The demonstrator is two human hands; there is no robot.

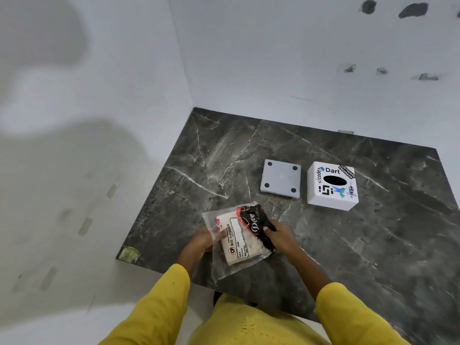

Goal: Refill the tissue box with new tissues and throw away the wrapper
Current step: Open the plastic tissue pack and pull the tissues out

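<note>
I am holding the pack of tissues [240, 239] with both hands over the near part of the dark marble desk [348, 245]. My left hand [202, 241] is grasping the left side of the pack, with the fingers partly behind the clear plastic wrapper [224, 268]. My right hand [278, 235] is grasping the right side, where the wrapper is black with white letters, and my thumb is pressing on top of it. The pack is tilted, with its far end pointing away from me and a little to the right. Through the clear part I am seeing the white tissues and a label. The near end of the wrapper is loose and flat, reaching toward the near edge of the desk.

Farther on the desk, to the right, the white tissue box [332, 186] is standing with the dark oval opening on top and stickers around it. Just beside it on the left, a grey square plate [280, 179] with four dark round feet at the corners is lying flat. The two are near each other but not touching. Both are well apart from the pack in my hands.

I am wearing yellow sleeves [159, 310]. White walls [273, 58] are meeting in a corner behind the desk.
</note>
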